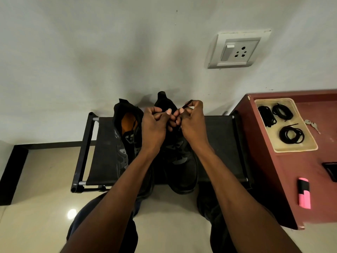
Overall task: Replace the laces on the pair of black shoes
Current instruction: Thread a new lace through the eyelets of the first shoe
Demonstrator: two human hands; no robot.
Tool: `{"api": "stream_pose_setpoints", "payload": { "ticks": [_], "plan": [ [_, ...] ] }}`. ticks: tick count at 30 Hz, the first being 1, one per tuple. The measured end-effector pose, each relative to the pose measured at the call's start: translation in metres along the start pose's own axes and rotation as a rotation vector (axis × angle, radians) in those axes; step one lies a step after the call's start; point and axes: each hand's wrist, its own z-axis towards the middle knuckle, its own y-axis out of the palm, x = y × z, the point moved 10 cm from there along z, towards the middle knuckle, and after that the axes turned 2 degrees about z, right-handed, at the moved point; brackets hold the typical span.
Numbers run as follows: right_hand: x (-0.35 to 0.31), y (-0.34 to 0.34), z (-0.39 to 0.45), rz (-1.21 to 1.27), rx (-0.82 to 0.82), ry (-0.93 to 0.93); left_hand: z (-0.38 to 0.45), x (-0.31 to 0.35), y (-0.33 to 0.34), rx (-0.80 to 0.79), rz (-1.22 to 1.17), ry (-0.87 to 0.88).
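Black shoes stand as a pair on the dark fabric shelf of a low shoe rack (102, 143) set against the wall, heels toward the wall. Using that rack as the landmark: the left shoe (125, 136) sits toward its middle, its orange insole showing and a lace seemingly in place over the tongue, though the dark makes that hard to confirm. The right shoe (179, 157) stands just beside it, toe overhanging the rack's near edge.

Both hands work over the right shoe's collar. The left hand (155, 128) has its fingers curled, thumb extended toward the other hand; whether it actually pinches lace I cannot tell. The right hand (191, 123) pinches a black lace end (187, 103) between thumb and forefinger, the tip poking up past the knuckles.

Right of the rack, on a reddish-brown cabinet (291, 179), a cream tray (295, 150) holds three coiled black laces (291, 134). Keys (312, 125) lie just beside the tray, and a pink-and-black object (304, 193) lies nearer the person.

Judging by this, the job looks early or mid-way: the right shoe's lace is being handled near the top eyelets, and which laces are old or new cannot be told.
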Motion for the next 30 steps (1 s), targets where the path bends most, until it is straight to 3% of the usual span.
{"api": "stream_pose_setpoints", "payload": {
  "ticks": [7, 15, 24, 30],
  "plan": [
    [0.010, -0.009, 0.001, 0.121, 0.074, 0.090, -0.001, -0.014, 0.002, -0.005, -0.200, -0.130],
    [0.032, 0.005, 0.001, 0.430, -0.010, 0.322, -0.003, -0.009, 0.005, -0.087, -0.199, -0.149],
    [0.030, 0.005, -0.002, 0.598, -0.016, 0.363, -0.005, 0.000, 0.004, -0.157, -0.198, -0.124],
    [0.033, 0.003, -0.004, 0.613, -0.005, 0.419, -0.006, -0.004, 0.014, -0.303, -0.239, -0.221]
  ]
}}
